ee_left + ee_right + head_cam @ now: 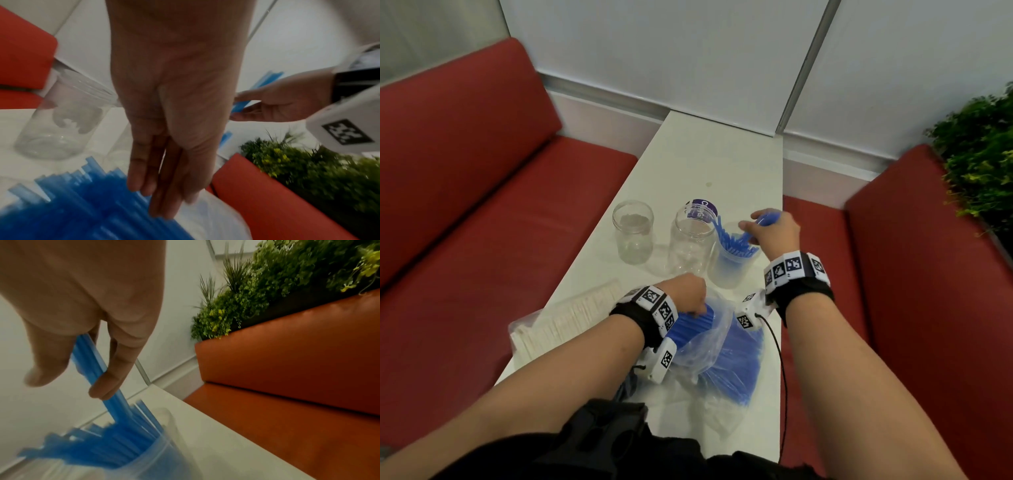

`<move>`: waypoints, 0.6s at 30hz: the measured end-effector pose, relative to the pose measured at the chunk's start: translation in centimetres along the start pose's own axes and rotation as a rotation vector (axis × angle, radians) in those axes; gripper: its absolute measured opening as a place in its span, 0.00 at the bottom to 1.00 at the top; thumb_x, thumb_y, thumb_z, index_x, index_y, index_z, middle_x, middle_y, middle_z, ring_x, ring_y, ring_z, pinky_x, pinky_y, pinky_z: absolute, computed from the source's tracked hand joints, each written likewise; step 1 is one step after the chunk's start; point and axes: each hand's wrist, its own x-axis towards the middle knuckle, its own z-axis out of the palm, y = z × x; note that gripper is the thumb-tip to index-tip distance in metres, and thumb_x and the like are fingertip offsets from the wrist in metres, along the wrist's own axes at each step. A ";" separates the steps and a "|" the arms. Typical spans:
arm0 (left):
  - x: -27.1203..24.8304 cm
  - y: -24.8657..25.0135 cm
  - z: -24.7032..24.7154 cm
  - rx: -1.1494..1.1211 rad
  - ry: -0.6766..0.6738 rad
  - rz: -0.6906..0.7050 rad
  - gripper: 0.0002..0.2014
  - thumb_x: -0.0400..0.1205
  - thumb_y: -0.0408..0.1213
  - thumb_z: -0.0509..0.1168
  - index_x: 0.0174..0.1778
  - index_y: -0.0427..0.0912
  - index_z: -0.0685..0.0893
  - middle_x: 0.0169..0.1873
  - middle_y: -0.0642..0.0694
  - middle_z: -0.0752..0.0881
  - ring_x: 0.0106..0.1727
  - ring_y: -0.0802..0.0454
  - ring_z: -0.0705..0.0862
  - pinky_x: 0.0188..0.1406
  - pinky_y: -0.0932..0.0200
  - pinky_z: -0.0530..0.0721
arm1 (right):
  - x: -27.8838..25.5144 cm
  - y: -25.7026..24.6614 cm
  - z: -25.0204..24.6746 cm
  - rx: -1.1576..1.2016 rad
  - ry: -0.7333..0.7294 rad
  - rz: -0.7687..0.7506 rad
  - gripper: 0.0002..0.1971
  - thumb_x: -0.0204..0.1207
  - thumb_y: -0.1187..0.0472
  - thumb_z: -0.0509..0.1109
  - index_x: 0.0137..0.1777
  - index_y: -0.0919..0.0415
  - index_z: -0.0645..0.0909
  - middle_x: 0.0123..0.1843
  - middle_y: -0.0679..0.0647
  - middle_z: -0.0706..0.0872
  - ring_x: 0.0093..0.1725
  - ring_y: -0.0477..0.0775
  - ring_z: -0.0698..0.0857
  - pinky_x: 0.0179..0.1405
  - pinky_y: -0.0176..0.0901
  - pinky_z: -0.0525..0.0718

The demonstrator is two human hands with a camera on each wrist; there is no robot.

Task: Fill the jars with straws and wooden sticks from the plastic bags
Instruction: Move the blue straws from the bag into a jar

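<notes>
Three clear jars stand mid-table: an empty left jar (632, 231), a middle jar (691, 241) and a right jar (732, 263) with several blue straws fanned inside. My right hand (751, 222) holds a small bunch of blue straws (96, 366) between thumb and fingers, their lower ends in that jar (144, 456). My left hand (693, 306) reaches into the plastic bag (722, 353) of blue straws (82, 203); its fingers (141, 181) lie straight and touch the straw ends. A bag of wooden sticks (565, 320) lies at the left.
A purple lid (703, 207) lies behind the middle jar. The narrow white table (709, 161) runs between two red benches (500, 222). Green plants (983, 154) sit behind the right bench. A black cable (779, 359) hangs near the table's right edge.
</notes>
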 end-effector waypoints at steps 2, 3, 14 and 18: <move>0.1 0.2 0.8 0.159 -0.099 0.031 0.15 0.77 0.39 0.74 0.56 0.35 0.89 0.52 0.39 0.88 0.56 0.41 0.84 0.55 0.53 0.82 | -0.1 1.0 0.7 -0.022 -0.058 0.049 0.28 0.69 0.64 0.86 0.69 0.63 0.83 0.59 0.67 0.86 0.48 0.65 0.91 0.54 0.54 0.91; 0.1 0.2 1.4 0.238 -0.112 0.046 0.21 0.76 0.42 0.75 0.63 0.39 0.86 0.58 0.42 0.85 0.61 0.42 0.82 0.59 0.51 0.82 | -0.3 1.3 0.9 -0.033 -0.056 0.045 0.32 0.68 0.63 0.86 0.73 0.61 0.80 0.63 0.67 0.83 0.53 0.67 0.90 0.58 0.57 0.90; -0.7 -0.3 3.5 0.518 0.013 0.032 0.13 0.84 0.26 0.57 0.59 0.37 0.84 0.60 0.39 0.85 0.60 0.41 0.84 0.58 0.49 0.80 | -2.5 2.8 2.4 -0.011 0.138 -0.006 0.21 0.81 0.61 0.73 0.74 0.59 0.79 0.60 0.61 0.84 0.55 0.63 0.87 0.59 0.55 0.86; -0.8 0.1 2.7 0.553 0.022 -0.003 0.13 0.86 0.27 0.55 0.60 0.40 0.83 0.61 0.42 0.85 0.61 0.42 0.84 0.60 0.49 0.76 | -4.6 3.5 3.2 0.060 0.210 -0.175 0.13 0.85 0.60 0.65 0.66 0.55 0.85 0.54 0.54 0.88 0.50 0.49 0.86 0.51 0.42 0.85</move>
